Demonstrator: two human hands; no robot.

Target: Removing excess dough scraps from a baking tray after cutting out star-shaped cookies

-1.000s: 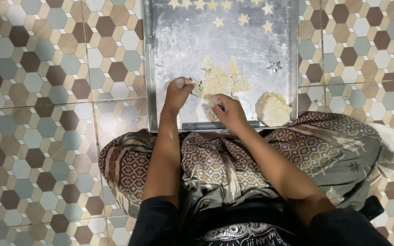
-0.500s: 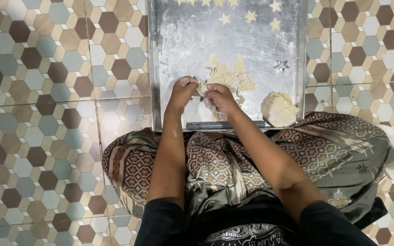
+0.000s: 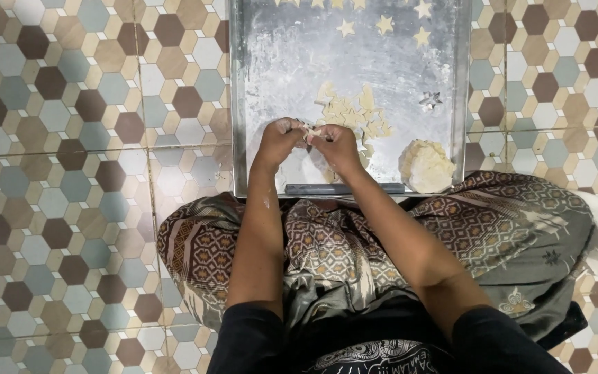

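Observation:
Both my hands meet over the near part of a floured metal tray (image 3: 271,55). My left hand (image 3: 279,140) and my right hand (image 3: 335,143) pinch a small piece of pale dough (image 3: 315,131) between their fingertips. Just beyond them lies a rolled sheet of dough (image 3: 354,114) with star shapes cut out of it. Cut dough stars (image 3: 384,25) lie in a row at the tray's far end. A small metal star cutter (image 3: 430,100) rests on the tray to the right.
A lump of dough (image 3: 426,166) sits at the tray's near right corner. A dark flat tool (image 3: 344,188) lies along the tray's near edge. The tray rests on a hexagon-tiled floor (image 3: 77,138). My patterned cloth-covered lap (image 3: 396,235) fills the foreground.
My right hand has moved left from the tray's near edge to meet my left hand. Both hands have lifted off the dough sheet, pinching a small piece between them.

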